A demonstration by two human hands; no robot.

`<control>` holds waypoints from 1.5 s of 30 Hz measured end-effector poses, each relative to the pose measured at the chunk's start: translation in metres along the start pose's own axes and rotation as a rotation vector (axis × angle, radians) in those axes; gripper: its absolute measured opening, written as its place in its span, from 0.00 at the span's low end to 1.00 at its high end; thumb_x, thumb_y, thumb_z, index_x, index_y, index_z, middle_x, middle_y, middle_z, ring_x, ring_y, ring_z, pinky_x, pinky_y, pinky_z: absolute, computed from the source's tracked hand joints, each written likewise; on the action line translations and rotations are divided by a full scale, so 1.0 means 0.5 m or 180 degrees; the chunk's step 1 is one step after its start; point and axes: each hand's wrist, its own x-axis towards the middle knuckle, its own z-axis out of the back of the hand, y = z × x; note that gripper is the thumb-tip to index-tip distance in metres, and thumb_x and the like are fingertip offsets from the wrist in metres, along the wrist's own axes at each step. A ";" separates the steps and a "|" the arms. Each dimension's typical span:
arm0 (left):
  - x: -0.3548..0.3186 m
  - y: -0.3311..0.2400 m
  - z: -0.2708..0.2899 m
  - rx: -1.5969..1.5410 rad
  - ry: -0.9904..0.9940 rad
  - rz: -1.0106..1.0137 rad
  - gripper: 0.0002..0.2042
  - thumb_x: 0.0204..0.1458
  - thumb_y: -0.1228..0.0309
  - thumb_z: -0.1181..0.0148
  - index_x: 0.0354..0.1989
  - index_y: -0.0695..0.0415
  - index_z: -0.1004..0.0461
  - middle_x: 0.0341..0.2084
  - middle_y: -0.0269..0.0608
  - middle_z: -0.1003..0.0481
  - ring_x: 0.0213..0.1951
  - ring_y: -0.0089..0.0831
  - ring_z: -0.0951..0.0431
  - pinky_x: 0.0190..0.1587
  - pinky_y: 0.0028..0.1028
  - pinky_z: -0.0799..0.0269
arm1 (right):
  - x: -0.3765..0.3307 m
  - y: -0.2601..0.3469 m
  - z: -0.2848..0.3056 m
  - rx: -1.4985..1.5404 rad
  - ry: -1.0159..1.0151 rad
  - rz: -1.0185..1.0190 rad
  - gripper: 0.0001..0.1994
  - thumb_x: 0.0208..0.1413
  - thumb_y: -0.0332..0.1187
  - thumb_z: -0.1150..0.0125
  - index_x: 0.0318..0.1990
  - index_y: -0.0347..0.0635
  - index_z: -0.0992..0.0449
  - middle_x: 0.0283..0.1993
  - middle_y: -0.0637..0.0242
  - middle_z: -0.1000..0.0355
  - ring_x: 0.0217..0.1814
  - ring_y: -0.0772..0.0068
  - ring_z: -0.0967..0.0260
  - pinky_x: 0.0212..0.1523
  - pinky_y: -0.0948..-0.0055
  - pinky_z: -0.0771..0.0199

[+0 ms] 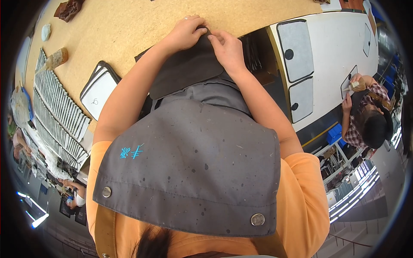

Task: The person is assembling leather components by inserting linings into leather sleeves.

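Note:
A flat black panel with rounded corners (183, 73), looking like leather or a similar sheet, lies across my lap and reaches up to the table's edge. My left hand (186, 34) is closed on its far edge, thumb and fingers pinching it. Close beside it, my right hand (227, 48) pinches the same edge with thumb and forefinger. The two hands almost meet at the panel's far corner. What lies under the panel is hidden.
A wooden table (124, 26) spreads ahead. To the left are stacked white panels with black edges (98, 92), a glue bottle (56, 59) and rows of striped strips (56, 103). At right, a white table (333, 43) holds black-edged panels (296, 49); a co-worker (365, 112) works there.

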 end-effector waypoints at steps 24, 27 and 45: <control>-0.010 -0.016 0.006 -0.0152 -0.0219 -0.0067 0.09 0.50 0.72 0.46 0.39 0.60 0.29 0.37 0.48 0.28 0.42 0.45 0.29 0.45 0.35 0.35 | 0.011 -0.002 0.010 0.1608 0.0313 -0.1065 0.12 0.49 0.31 0.40 0.40 0.36 0.31 0.20 0.76 0.36 0.19 0.86 0.43 0.21 0.84 0.44; -0.047 -0.061 0.019 0.0621 -0.1076 -0.0235 0.11 0.49 0.70 0.45 0.42 0.56 0.31 0.42 0.45 0.31 0.46 0.44 0.32 0.49 0.38 0.40 | 0.010 -0.003 0.019 0.1691 0.0393 -0.1068 0.14 0.49 0.29 0.42 0.42 0.37 0.36 0.26 0.69 0.34 0.19 0.81 0.40 0.21 0.81 0.39; -0.163 -0.155 0.130 0.0798 -0.2498 -0.0288 0.09 0.42 0.82 0.45 0.32 0.56 0.30 0.26 0.39 0.29 0.31 0.38 0.29 0.39 0.31 0.41 | 0.090 0.180 0.085 0.1671 0.1042 -0.0569 0.12 0.54 0.30 0.47 0.43 0.35 0.35 0.30 0.56 0.28 0.23 0.71 0.29 0.25 0.72 0.26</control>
